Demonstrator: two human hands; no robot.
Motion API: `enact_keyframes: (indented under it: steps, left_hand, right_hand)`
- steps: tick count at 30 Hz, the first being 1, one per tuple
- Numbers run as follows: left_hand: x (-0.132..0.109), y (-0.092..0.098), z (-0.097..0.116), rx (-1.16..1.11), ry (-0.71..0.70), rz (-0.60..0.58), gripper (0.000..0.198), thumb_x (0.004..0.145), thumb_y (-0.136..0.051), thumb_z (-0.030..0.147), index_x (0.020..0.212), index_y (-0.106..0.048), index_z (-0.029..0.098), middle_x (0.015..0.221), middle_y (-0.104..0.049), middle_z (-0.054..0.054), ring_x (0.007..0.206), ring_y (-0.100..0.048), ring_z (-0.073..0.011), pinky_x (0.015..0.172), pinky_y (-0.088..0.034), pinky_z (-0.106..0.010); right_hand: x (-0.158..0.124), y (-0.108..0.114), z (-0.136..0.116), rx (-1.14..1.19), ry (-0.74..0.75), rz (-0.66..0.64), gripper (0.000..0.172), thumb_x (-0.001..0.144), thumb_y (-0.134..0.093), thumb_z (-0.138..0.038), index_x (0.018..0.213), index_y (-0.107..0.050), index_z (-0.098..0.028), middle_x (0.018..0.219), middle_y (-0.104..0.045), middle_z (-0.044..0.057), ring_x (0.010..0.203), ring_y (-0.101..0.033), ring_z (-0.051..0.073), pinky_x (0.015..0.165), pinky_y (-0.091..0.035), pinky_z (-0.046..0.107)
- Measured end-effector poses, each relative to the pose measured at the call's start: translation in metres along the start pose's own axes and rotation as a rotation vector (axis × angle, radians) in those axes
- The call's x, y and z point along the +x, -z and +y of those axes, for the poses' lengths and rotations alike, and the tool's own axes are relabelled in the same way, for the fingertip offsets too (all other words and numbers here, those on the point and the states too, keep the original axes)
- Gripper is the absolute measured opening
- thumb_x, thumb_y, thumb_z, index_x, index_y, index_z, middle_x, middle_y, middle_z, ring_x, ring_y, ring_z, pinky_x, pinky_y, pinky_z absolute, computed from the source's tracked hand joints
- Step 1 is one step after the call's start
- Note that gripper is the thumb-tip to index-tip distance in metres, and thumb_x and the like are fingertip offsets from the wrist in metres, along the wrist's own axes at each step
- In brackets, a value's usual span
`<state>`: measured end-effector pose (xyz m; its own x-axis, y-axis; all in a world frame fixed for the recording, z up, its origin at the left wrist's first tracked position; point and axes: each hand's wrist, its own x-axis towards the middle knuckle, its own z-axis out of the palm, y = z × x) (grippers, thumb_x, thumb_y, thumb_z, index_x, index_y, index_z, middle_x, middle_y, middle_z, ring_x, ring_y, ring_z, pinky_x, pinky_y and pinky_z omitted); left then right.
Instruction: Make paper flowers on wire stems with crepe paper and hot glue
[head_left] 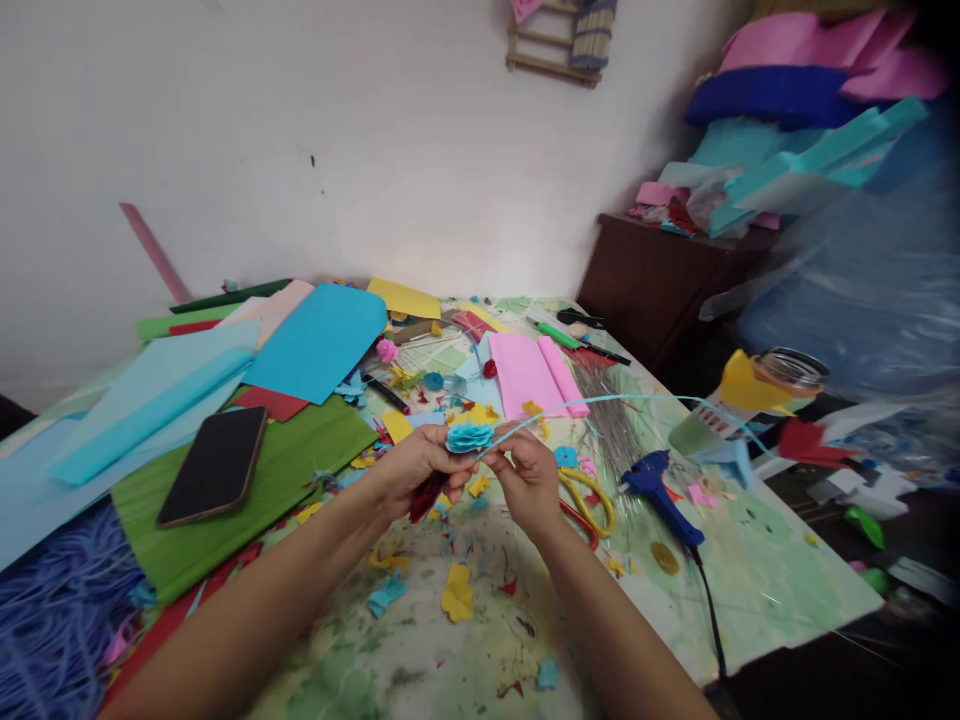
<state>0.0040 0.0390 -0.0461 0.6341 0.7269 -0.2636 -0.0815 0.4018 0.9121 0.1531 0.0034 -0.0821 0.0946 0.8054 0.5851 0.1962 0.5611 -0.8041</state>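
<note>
Over the middle of the table, my left hand (424, 462) is closed around a light-blue paper flower (470, 437), whose ruffled top shows above the thumb. Something dark red (428, 497) hangs under the same hand; its kind I cannot make out. My right hand (523, 474) pinches a thin blue paper strip (577, 402) just beside the flower. From the fingers the strip arcs far to the right, past the table's edge. Scissors with yellow handles (606, 515) lie close to my right wrist, and a blue glue gun (663, 497) rests farther right.
Paper scraps (457, 592) are strewn across the tabletop. Coloured sheets and a phone (214, 465) lie at the left. A pink paper roll (525, 375) and thin wires (611, 415) lie beyond my hands. A jar (789, 370) stands at the right edge; the glue gun's cord (710, 610) trails forward.
</note>
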Motion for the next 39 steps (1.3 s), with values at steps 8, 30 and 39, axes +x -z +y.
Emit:
enact_keyframes:
  steps: [8,30,39]
  left_hand:
    - [0.004,-0.001,-0.006,-0.001,-0.083,0.032,0.018,0.059,-0.072,0.024,0.058,-0.059,0.011,0.041,-0.050,0.002,0.036,-0.046,-0.0066,0.041,-0.040,-0.019]
    - [0.006,-0.011,-0.019,0.311,-0.228,0.236,0.024,0.066,-0.060,0.031,0.050,-0.052,0.014,0.036,-0.047,0.004,0.023,-0.039,-0.0068,0.027,-0.023,-0.017]
    - [0.016,-0.007,-0.025,0.098,-0.226,0.165,0.025,0.060,-0.070,0.027,0.048,-0.052,0.013,0.040,-0.050,0.003,0.037,-0.046,-0.0072,0.041,-0.034,-0.019]
  right_hand:
    - [-0.001,-0.008,0.007,0.105,-0.087,0.133,0.008,0.071,-0.065,-0.025,0.063,-0.064,-0.022,0.066,-0.060,0.000,0.069,-0.055,0.016,0.067,-0.043,0.030]
    - [-0.010,-0.015,-0.009,-0.087,-0.218,0.292,0.013,0.074,-0.059,-0.024,0.063,-0.059,-0.018,0.063,-0.057,0.000,0.063,-0.052,0.014,0.064,-0.041,0.028]
    - [-0.011,-0.016,0.004,-0.105,-0.156,0.269,0.014,0.075,-0.058,-0.024,0.062,-0.056,-0.019,0.065,-0.056,0.001,0.068,-0.053,0.016,0.070,-0.041,0.030]
